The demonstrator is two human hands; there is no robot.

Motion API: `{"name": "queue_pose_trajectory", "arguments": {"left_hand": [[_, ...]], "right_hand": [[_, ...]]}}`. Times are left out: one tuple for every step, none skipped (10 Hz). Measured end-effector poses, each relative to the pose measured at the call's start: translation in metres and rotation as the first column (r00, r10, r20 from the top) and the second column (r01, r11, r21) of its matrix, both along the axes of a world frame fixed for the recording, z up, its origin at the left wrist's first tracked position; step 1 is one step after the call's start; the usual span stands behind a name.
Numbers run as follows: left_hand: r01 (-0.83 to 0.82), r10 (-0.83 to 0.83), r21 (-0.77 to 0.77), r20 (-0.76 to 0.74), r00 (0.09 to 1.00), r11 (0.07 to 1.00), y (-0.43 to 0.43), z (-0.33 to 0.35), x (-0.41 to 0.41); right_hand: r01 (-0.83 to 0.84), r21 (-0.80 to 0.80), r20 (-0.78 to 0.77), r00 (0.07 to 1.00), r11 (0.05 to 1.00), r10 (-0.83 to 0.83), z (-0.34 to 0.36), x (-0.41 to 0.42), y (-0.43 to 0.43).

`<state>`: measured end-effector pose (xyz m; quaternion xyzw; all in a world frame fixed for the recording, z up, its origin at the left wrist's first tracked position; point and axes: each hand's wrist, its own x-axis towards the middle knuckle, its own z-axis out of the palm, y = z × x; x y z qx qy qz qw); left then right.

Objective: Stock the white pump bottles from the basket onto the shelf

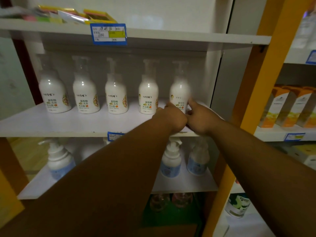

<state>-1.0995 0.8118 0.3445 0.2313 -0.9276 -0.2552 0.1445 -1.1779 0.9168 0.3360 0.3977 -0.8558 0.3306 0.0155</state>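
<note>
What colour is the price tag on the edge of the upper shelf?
The price tag is blue with white fields and one yellow field; the head view shows it best.

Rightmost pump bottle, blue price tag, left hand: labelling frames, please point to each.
rightmost pump bottle (pixel 179 90), head view, white shoulder.
blue price tag (pixel 109 33), head view, tag middle.
left hand (pixel 171 118), head view, back of hand.

Five white pump bottles stood in a row on the white shelf. Both hands reached to the rightmost bottle: the left hand touched its lower left side, the right hand its lower right. The bottle looked blurred. A blue price tag hung on the shelf above.
</note>
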Motion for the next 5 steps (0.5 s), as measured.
{"name": "queue_pose_trajectory", "arguments": {"left_hand": [[0.001,-0.001,-0.006,-0.024,1.0,1.0,0.001,0.0,0.003],[0.001,0.001,0.008,-0.149,0.989,1.0,-0.002,-0.002,0.014],[0.076,-0.061,0.044,-0.285,0.957,0.996,-0.001,0.002,0.034],[0.232,-0.225,-0.013,-0.31,0.924,0.973,-0.008,-0.001,0.069],[0.14,-0.225,-0.353,-0.211,0.951,0.925,-0.047,-0.01,0.124]], "right_hand": [[0.02,-0.021,-0.008,1.0,1.0,-0.02,0.0,0.002,-0.001],[0.069,-0.049,-0.06,0.996,0.996,-0.072,-0.002,0.003,-0.002],[0.216,-0.19,-0.121,0.963,0.958,-0.241,-0.004,0.013,0.002],[0.254,-0.457,-0.14,0.926,0.852,-0.351,-0.011,0.041,0.015],[0.078,-0.621,-0.186,0.952,0.78,-0.243,-0.017,0.097,0.046]]}}
